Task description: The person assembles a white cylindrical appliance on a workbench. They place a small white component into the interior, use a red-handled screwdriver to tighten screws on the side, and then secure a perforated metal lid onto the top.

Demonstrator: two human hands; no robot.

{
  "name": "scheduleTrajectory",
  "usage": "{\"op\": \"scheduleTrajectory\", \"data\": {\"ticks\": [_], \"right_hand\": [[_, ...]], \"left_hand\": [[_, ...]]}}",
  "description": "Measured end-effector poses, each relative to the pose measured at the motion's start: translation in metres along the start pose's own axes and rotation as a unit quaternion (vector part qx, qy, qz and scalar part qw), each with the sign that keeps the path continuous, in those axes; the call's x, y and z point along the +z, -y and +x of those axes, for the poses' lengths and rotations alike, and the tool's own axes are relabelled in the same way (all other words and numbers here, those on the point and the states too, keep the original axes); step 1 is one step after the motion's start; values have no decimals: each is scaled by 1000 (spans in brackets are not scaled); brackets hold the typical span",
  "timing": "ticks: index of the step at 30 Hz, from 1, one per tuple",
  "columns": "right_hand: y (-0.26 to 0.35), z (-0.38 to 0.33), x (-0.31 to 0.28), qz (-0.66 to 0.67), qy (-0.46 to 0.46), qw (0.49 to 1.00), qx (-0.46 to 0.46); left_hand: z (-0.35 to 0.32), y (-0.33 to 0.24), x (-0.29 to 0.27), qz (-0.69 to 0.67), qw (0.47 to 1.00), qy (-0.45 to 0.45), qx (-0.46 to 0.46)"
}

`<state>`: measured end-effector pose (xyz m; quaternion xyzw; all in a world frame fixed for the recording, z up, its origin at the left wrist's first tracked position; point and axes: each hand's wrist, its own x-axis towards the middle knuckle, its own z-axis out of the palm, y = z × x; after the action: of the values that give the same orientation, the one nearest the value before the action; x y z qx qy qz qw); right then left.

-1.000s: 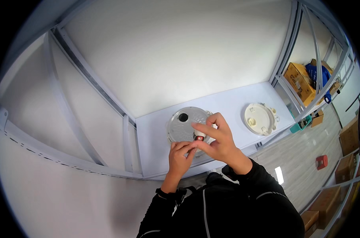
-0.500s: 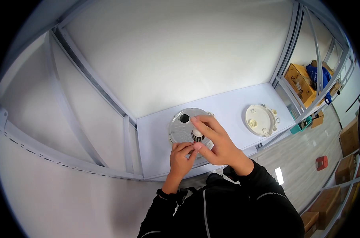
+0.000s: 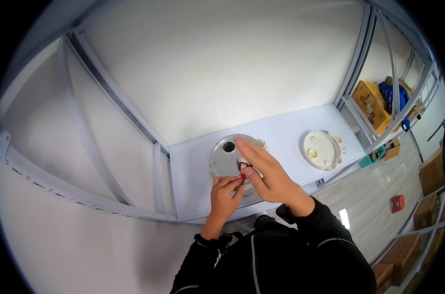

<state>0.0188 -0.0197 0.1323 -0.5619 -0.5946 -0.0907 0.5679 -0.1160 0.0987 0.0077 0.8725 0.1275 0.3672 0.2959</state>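
Note:
My left hand is closed, its thumb and fingers pinching the red lower end of a small black, white and red cylinder-like piece. Around its upper part curves my right hand, the thumb pressed to its side and the long fingers stretched past it. Part of the piece is hidden behind that hand, and its kind cannot be made out. Below both hands lies a round silver metal dish with a dark round hole near its far edge. The hands cover the dish's near right part.
A cream round plastic housing with tabs sits on the right of the white table. Grey metal frame posts flank the table. To the right are a cardboard box, a teal basket and a red stool.
The piece has turned between my hands: its black-and-white patterned side faced up before, and red now shows. My right thumb has moved up along it. My left hand has barely moved.

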Motion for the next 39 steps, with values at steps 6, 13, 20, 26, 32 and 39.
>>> {"op": "scheduleTrajectory", "data": {"ticks": [6, 13, 20, 26, 32, 39], "right_hand": [[-3, -13, -12, -79, 44, 996, 6], [6, 3, -3, 68, 5, 997, 38], [-3, -5, -9, -61, 17, 998, -6], [3, 4, -1, 39, 13, 999, 3], [3, -7, -13, -66, 70, 993, 68], [13, 5, 4, 65, -8, 997, 36]], "left_hand": [[2, -1, 1, -12, 1000, 2, 4], [2, 0, 0, 1, 1000, 6, 10], [2, 0, 0, 9, 1000, 6, 8], [1, 1, 1, 3, 1000, 2, 10], [-1, 4, 0, 8, 1000, 9, 13], [2, 2, -1, 0, 1000, 16, 18]]}}
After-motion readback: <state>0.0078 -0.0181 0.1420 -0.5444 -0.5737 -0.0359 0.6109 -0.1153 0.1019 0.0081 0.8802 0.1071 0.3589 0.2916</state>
